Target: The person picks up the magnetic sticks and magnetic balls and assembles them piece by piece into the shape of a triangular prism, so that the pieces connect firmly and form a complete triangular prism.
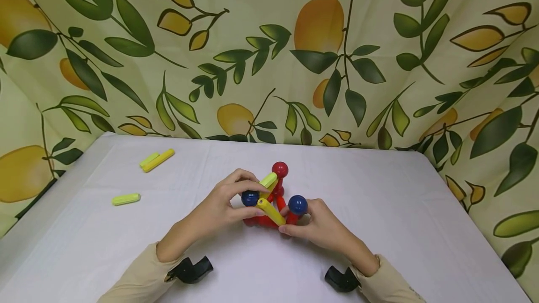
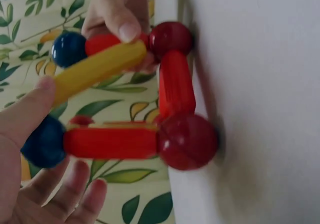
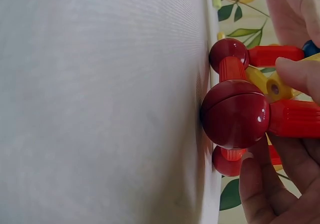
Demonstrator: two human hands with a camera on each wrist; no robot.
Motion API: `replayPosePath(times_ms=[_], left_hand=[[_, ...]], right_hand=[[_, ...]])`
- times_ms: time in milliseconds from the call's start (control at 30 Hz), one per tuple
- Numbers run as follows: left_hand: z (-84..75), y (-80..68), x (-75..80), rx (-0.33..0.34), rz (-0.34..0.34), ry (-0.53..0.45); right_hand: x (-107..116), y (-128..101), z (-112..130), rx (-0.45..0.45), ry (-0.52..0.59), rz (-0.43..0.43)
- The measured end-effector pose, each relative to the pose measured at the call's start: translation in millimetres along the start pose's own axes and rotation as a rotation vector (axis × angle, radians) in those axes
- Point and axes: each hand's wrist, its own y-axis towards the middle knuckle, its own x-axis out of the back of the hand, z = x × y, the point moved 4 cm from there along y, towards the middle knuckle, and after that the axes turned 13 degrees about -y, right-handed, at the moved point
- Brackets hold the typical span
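A ball-and-rod toy frame stands on the white table (image 1: 379, 191), with red balls (image 3: 235, 114) at its base and red rods (image 2: 110, 143) rising from them. My left hand (image 1: 227, 198) holds the near-left blue ball (image 1: 250, 198) between thumb and fingers, the thumb also against one end of a yellow rod (image 2: 100, 69). That rod slants down towards my right hand (image 1: 324, 223), whose thumb is at its lower end. My right fingers grip the upright red rod (image 1: 292, 219) under the other blue ball (image 1: 298, 205). A pale yellow rod (image 1: 268, 180) reaches towards the rear red ball (image 1: 280, 169).
On the table's left lie a pale yellow rod (image 1: 126, 199) and, farther back, a yellow rod (image 1: 158, 160) beside a shorter pale one (image 1: 149, 160). A fruit-and-leaf patterned curtain (image 1: 261, 74) hangs behind the table's back edge. Black wrist mounts (image 1: 191, 270) sit on both sleeves.
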Motion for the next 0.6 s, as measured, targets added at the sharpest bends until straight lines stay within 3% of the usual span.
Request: replayPosePath(times_ms=[233,600], left_hand=[[6.2,-1.0,14.0,0.094,0.073,-0.03],[9.8,-1.7,18.4,0.169,0.084,-0.051]], right_hand=[[1,0,0,-0.012,-0.022,-0.012],[1,-1,0,-0.052,-0.038,-0.035]])
